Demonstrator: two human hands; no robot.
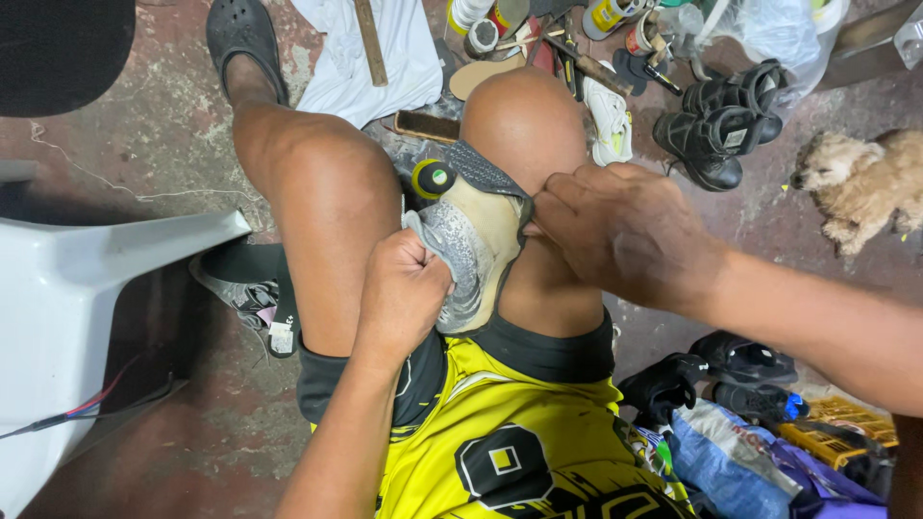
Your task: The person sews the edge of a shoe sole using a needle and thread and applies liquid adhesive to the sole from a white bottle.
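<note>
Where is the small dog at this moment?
In the head view the small dog lies on the floor at the far right, just right of the black shoes and beyond the right hand.

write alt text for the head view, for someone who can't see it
Seen from above, a seated person clamps a shoe sole-up between bare knees, left hand and right hand gripping its edges. Black boots and a small tan dog are on the floor nearby.

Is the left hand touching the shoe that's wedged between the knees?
Touching. The head view shows the left hand closed on the grey edge of the shoe, with no gap; the right hand pinches its other edge.
</note>
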